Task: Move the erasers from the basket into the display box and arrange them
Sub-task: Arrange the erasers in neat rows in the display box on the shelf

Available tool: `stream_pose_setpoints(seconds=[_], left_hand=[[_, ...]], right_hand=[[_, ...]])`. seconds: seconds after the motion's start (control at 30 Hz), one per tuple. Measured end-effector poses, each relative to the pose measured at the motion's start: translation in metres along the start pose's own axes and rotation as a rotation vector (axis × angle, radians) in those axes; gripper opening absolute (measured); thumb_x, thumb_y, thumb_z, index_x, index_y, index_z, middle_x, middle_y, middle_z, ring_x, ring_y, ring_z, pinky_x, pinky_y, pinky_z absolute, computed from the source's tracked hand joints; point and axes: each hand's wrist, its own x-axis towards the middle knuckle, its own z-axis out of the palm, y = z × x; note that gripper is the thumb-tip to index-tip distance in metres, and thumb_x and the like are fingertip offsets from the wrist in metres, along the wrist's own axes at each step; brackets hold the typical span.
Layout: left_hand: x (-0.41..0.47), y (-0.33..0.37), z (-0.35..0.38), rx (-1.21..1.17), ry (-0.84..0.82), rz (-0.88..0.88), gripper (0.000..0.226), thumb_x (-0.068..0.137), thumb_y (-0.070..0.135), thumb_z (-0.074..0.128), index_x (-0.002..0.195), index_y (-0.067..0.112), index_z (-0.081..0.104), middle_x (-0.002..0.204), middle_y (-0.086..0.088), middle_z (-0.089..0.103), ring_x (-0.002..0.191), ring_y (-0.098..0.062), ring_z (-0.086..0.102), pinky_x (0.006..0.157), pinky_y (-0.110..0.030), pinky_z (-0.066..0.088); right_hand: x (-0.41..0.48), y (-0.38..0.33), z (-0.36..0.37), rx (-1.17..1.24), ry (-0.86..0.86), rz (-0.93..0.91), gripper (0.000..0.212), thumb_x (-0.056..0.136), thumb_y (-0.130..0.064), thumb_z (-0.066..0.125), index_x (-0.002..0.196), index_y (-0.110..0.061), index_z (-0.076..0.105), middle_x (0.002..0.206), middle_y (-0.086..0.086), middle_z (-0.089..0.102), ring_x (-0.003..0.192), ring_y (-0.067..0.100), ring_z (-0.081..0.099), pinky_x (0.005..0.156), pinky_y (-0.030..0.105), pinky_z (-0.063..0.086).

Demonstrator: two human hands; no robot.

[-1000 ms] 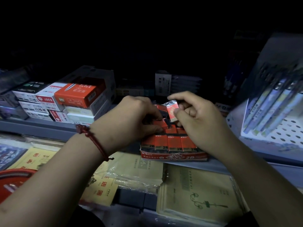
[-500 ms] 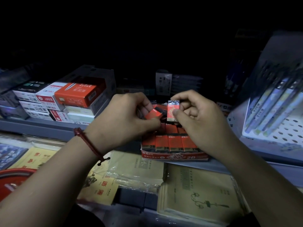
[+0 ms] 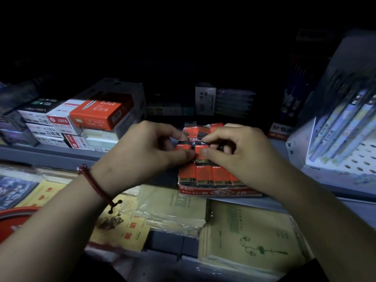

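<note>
Two erasers, one pinched in each hand, left hand [image 3: 142,151] and right hand [image 3: 240,153]: press them flat, edges flush, behind the display box [image 3: 219,193] front row

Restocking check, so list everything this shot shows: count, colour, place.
display box: one, red, front of shelf, centre.
erasers: red and black; front row of four visible, total unclear; in the display box.
stationery boxes: one stack, white, orange, grey; shelf, left.
pens: several, blue, tilted rack at right.
notebooks: several, tan, wrapped, lower shelf.
basket: one, red, lower left edge.
bracelet: one, red, left wrist.
left hand: pinching an eraser over the box.
right hand: pinching an eraser beside it.
</note>
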Motion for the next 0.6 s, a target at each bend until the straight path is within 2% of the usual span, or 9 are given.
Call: stream_pose_setpoints(seconds=[0.07,0.13,0.2,0.33,0.43,0.53,0.6], left_hand=[[-0.001,-0.001,0.001,-0.007,0.036,-0.006,0.026,0.074,0.046,0.083,0.093,0.031,0.075,0.073,0.003,0.074,0.07,-0.012,0.071,0.065,-0.03,0.055],[-0.002,0.0,0.006,-0.01,0.078,-0.005,0.032,0.072,0.05,0.083,0.095,0.03,0.075,0.071,0.003,0.073,0.067,-0.008,0.071,0.061,-0.027,0.056],[-0.002,0.002,0.012,-0.039,0.102,-0.015,0.037,0.07,0.052,0.082,0.097,0.029,0.074,0.069,0.003,0.072,0.064,-0.004,0.07,0.059,-0.022,0.056],[-0.003,0.005,0.014,-0.019,0.084,-0.014,0.044,0.066,0.06,0.079,0.095,0.028,0.072,0.073,0.002,0.073,0.066,-0.006,0.071,0.065,-0.034,0.061],[-0.004,0.005,0.006,0.099,0.033,0.067,0.053,0.065,0.07,0.068,0.094,0.027,0.077,0.083,0.003,0.071,0.075,-0.007,0.068,0.07,-0.036,0.057],[-0.007,0.003,-0.004,0.347,-0.135,0.202,0.054,0.083,0.066,0.054,0.118,0.029,0.073,0.099,0.012,0.056,0.084,-0.001,0.057,0.072,-0.015,0.046],[-0.009,-0.001,-0.01,0.326,-0.236,0.16,0.048,0.094,0.05,0.055,0.137,0.029,0.062,0.105,0.013,0.049,0.09,-0.001,0.056,0.077,-0.011,0.043]], right_hand=[[0.001,-0.001,-0.001,-0.057,-0.011,-0.007,0.02,0.087,-0.034,0.074,0.105,-0.027,0.076,0.087,-0.016,0.06,0.073,-0.005,0.055,0.065,0.016,0.04],[0.002,-0.001,-0.001,-0.101,-0.027,-0.02,0.018,0.089,-0.034,0.072,0.105,-0.026,0.077,0.09,-0.016,0.06,0.078,-0.005,0.056,0.067,0.013,0.038],[0.003,0.0,-0.001,-0.127,-0.041,-0.03,0.016,0.09,-0.033,0.071,0.104,-0.027,0.078,0.092,-0.014,0.06,0.079,-0.001,0.057,0.067,0.015,0.04],[0.003,-0.001,-0.002,-0.124,-0.051,-0.035,0.019,0.091,-0.034,0.069,0.107,-0.028,0.078,0.094,-0.012,0.06,0.079,0.005,0.059,0.069,0.026,0.05],[0.002,0.0,0.0,-0.126,-0.04,-0.031,0.024,0.091,-0.035,0.067,0.11,-0.026,0.077,0.096,-0.014,0.059,0.084,0.002,0.058,0.071,0.023,0.048],[0.001,0.001,0.0,-0.124,-0.035,-0.026,0.024,0.091,-0.039,0.067,0.11,-0.027,0.076,0.096,-0.017,0.058,0.083,-0.001,0.057,0.071,0.02,0.044],[0.0,0.001,0.0,-0.124,-0.039,-0.027,0.023,0.092,-0.038,0.067,0.11,-0.028,0.076,0.096,-0.016,0.059,0.081,0.001,0.056,0.07,0.021,0.043]])
